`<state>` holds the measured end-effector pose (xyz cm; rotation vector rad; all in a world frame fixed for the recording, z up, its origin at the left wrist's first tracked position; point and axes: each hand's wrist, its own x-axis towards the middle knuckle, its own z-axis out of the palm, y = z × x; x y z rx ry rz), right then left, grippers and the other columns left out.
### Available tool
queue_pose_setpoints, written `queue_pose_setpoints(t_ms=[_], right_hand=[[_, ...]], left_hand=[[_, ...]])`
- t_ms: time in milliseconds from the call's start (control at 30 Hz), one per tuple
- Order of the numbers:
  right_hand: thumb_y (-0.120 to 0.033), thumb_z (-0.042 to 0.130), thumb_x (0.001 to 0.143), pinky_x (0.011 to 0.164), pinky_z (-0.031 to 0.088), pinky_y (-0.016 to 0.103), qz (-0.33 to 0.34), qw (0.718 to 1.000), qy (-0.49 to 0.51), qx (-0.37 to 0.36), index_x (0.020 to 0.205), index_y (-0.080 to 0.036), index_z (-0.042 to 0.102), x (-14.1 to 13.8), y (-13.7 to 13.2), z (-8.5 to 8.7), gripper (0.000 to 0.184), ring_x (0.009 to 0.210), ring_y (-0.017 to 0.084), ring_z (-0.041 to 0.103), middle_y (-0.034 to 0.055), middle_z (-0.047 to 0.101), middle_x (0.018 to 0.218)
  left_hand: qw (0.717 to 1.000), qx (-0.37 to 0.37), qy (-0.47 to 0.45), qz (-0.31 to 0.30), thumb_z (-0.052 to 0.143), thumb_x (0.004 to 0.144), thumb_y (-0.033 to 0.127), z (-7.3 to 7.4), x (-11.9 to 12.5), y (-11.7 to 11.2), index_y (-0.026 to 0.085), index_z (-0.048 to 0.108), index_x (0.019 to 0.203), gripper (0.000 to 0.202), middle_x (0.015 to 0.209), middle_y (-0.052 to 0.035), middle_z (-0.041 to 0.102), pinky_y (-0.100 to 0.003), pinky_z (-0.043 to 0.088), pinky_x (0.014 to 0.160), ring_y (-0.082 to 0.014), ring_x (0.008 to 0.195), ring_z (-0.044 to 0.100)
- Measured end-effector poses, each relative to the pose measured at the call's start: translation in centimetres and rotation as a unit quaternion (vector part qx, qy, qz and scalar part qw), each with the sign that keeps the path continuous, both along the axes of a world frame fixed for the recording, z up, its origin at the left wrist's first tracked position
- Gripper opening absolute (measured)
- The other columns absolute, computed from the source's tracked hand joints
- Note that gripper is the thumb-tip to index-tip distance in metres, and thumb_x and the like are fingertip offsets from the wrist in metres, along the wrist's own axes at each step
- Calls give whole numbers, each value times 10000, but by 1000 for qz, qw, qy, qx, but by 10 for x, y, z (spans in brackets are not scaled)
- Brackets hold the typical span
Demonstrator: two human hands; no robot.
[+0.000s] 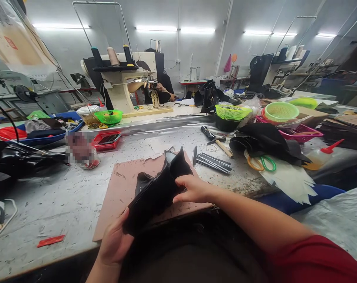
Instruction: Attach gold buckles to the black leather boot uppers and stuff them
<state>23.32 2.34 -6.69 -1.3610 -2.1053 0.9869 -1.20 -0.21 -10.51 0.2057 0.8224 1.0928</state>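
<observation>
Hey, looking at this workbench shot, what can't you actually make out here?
All in the head view:
Fingers of the left hand: hidden behind the black leather piece it grips.
Fingers of the right hand: tucked under the same piece; only the thumb side shows.
The pixelated item beside the red tray: blurred, unidentifiable.
The person opposite: mostly hidden by the sewing machine.
</observation>
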Motion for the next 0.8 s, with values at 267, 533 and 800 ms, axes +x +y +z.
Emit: queue_pose_setpoints(t_ms=[267, 533, 800], right_hand=[[-185, 708, 622, 533, 292, 229, -124, 985, 122, 3, 557, -191, 349, -8, -20, -17, 365, 572, 94, 363, -62, 385, 600], [-332, 593, 755, 604, 405, 258, -81, 957, 273, 62, 752, -196, 490, -20, -27, -27, 171, 634, 132, 490, -20, 488, 674], [-77, 351, 862, 496, 349, 268, 38, 868, -329, 371, 925, -128, 592, -46, -7, 31, 255, 617, 161, 548, 111, 576, 879]], left_hand=[[999, 27, 24, -15, 471, 822, 137, -6, 2, 1, 174, 725, 935, 280, 1028, -75, 693, -417, 337, 1046, -275, 1090, 564], [996, 53, 70, 9, 595, 728, 252, -17, 5, -1, 191, 706, 897, 211, 987, -78, 702, -409, 412, 982, -293, 1110, 545], [781, 292, 548, -67, 451, 733, 570, 0, 7, 30, 180, 518, 1063, 515, 1162, -123, 583, -335, 492, 787, -247, 1005, 596]])
